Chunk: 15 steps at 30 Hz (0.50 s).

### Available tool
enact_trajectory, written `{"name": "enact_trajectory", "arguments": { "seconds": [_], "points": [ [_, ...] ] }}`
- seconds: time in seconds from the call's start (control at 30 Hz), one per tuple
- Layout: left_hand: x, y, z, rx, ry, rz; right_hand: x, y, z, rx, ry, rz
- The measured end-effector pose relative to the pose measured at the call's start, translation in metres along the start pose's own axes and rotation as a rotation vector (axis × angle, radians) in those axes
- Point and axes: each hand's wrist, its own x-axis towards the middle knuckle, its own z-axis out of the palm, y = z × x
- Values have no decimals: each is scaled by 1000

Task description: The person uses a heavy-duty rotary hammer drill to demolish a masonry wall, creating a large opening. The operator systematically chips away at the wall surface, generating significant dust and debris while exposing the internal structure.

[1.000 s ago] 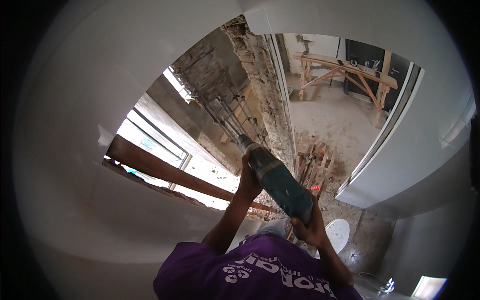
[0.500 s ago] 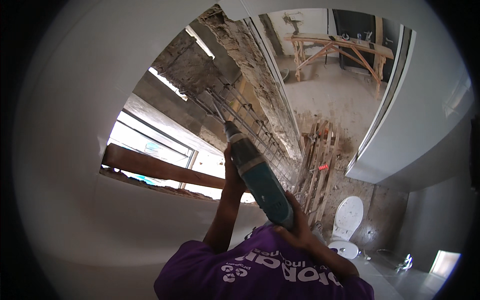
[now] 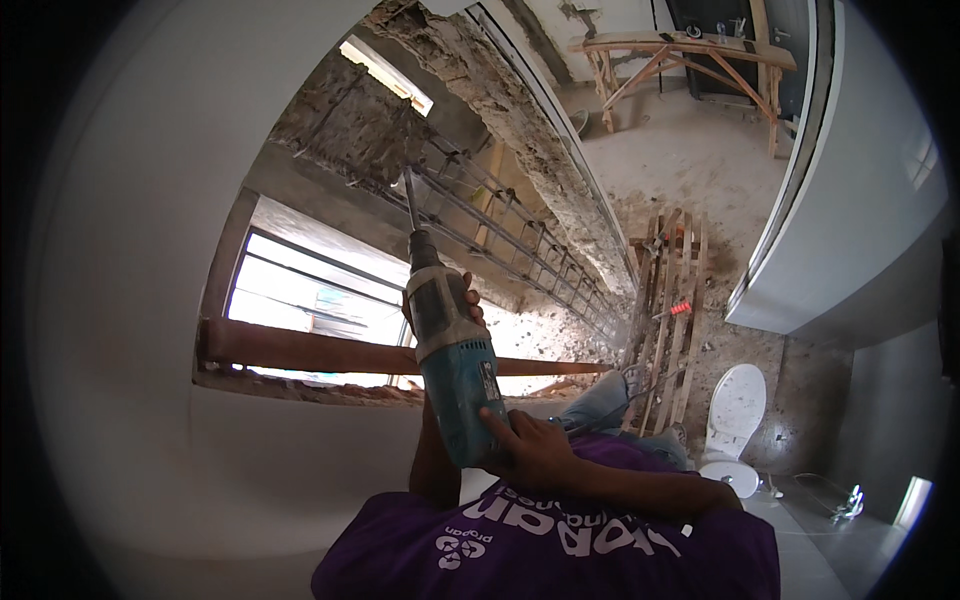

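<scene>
I hold a teal and grey demolition hammer (image 3: 462, 385) with a long steel chisel (image 3: 412, 203) at its front. The chisel's tip meets the ragged lower edge of a broken concrete beam (image 3: 345, 120), beside bared steel bars (image 3: 490, 235). My left hand (image 3: 473, 300) is closed round the front housing from beneath; its fingers show on the right side of the tool. At the back end, my right hand (image 3: 535, 450) grips the rear of the hammer, with the index finger stretched along the casing. The rear handle is mostly hidden by this hand.
A wooden board (image 3: 300, 350) crosses the wall opening in front of a bright window (image 3: 310, 290). Below lie a wooden slatted frame (image 3: 665, 310) and a white toilet (image 3: 738, 400). A wooden trestle bench (image 3: 680, 45) stands at the far right, with rubble on the floor.
The hammer has swung more upright in view, its rear end shifting left. The left hand's fingers now show round its right side. The surroundings have shifted, and the wearer's legs show.
</scene>
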Motion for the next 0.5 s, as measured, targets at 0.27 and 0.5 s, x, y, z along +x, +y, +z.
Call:
{"name": "enact_trajectory", "arguments": {
  "seconds": [0.27,0.5],
  "points": [
    [0,8,-21,44,-34,-24,2,15,9,-37,35,-73],
    [0,7,-22,28,-60,-30,1,19,7,-52,16,-91]
  ]
}}
